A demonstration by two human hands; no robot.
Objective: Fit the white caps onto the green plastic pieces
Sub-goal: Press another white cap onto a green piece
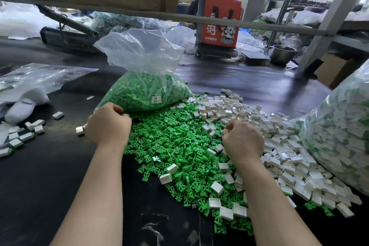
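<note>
Head view: a person's two bare forearms reach over a dark tabletop [60, 175] covered in small plastic parts.
Left hand [108, 124]: fingers curled under at the near edge of the open clear bag [143, 78] of green parts; what it grips, if anything, cannot be told. A finished white piece [79, 130] lies just beside its outer edge.
Right hand [242, 141]: fingers curled down where green and white piles meet; whether it pinches a part cannot be told.
Green plastic pieces [169, 142]: spilled loose between the hands, likely so either hand can pick without reaching.
White caps [279, 146]: heaped to the right, under and beyond the right hand.
Assembled pieces [22, 136]: a small cluster far left, kept well apart from the loose stock.
Edges: a large filled bag [343, 130] walls in the right side; the green bag blocks the way ahead.
Open room: bare tabletop lies near the body and to the left.
</note>
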